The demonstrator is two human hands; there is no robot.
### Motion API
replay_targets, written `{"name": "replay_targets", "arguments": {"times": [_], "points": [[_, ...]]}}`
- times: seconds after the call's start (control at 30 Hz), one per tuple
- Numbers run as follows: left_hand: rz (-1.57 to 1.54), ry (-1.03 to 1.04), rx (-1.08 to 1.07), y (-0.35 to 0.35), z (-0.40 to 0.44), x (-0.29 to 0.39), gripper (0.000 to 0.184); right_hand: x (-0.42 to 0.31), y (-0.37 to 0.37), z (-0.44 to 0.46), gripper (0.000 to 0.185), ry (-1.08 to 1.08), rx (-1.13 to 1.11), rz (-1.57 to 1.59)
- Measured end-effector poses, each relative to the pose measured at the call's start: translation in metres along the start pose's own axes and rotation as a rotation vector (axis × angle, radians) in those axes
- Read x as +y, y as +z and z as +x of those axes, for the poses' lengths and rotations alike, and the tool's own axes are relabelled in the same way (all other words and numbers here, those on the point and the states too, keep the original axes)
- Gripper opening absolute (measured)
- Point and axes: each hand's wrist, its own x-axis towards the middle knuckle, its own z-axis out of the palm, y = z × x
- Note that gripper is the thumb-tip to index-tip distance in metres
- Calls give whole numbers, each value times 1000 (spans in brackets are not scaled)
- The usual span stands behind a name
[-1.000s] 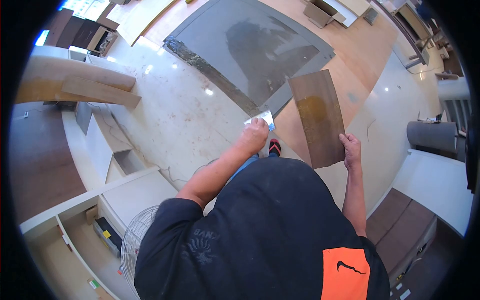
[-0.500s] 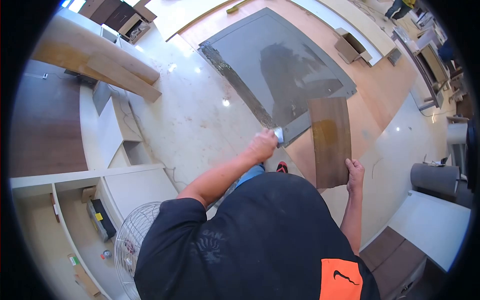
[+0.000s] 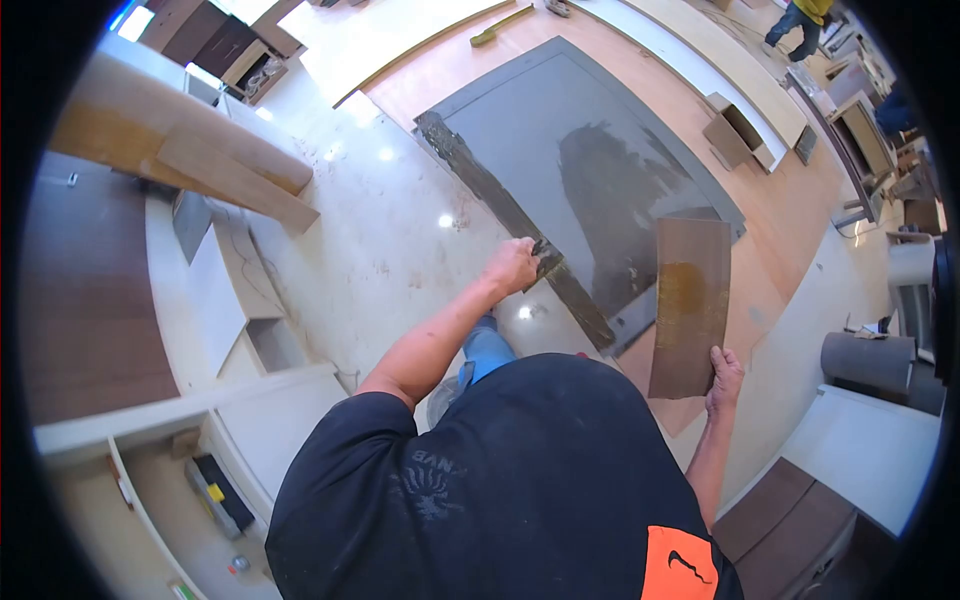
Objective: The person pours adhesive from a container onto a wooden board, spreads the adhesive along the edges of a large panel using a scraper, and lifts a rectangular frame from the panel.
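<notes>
My left hand (image 3: 512, 267) is closed on a flat glue spreader (image 3: 546, 260), whose blade rests on the near left edge of a grey sheet (image 3: 530, 105). A wet brownish glue strip (image 3: 475, 180) runs along that edge, on both sides of the spreader. The sheet also bears a large dark wet-looking patch (image 3: 610, 180). In my right hand (image 3: 727, 378) is a thin brown wood-grain board (image 3: 690, 350), pinched by its right edge near the lower corner. A yellowish glue smear (image 3: 685, 290) covers the board's middle. Its upper end overlaps the sheet in view.
Pinkish plywood (image 3: 420, 75) lies under the sheet. A yellow-green tool (image 3: 490, 35) and a small open cardboard box (image 3: 735, 132) sit farther back. Cabinet carcasses (image 3: 150, 480) stand at left, a large leaning panel (image 3: 190, 130) above them. Another person (image 3: 797, 30) stands far right.
The glue strip now extends farther down the sheet's edge toward me. My left hand has turned with the spreader, whose blade now looks dark. The whole view has shifted slightly.
</notes>
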Motion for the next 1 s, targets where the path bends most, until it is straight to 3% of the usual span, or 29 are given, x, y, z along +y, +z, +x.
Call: {"name": "replay_targets", "arguments": {"times": [0.1, 0.2, 0.43, 0.5, 0.6, 0.67, 0.73, 0.8, 0.87, 0.9, 1.0], "points": [[43, 41, 88, -43, 58, -62, 21, 14, 28, 5, 11, 0, 134, -131], [88, 51, 133, -89, 99, -120, 22, -1, 88, -11, 11, 47, 179, -46], [231, -4, 203, -194, 196, -231, 32, -25, 175, -23, 11, 31, 209, -64], [288, 24, 269, -210, 217, -266, 27, -25, 188, -22, 11, 56, 219, -46], [292, -48, 293, -250, 222, -260, 27, -22, 203, -17, 13, 22, 182, -103], [634, 270, 460, -257, 218, -276, 15, -23, 222, -9, 15, 41, 220, -51], [409, 185, 585, -262, 199, -254, 13, -16, 236, 11, 17, 53, 194, 25], [80, 19, 578, -257, 182, -244, 14, -9, 258, 36, 17, 69, 216, 102], [-346, -115, 475, -248, 166, -228, 17, 0, 277, 67, 17, 19, 233, 38], [-511, -285, 366, -253, 152, -201, 18, -7, 285, 81, 17, -11, 223, -26], [-771, -334, 306, -233, 136, -192, 16, -18, 306, 116, 18, -44, 163, -191]]}}
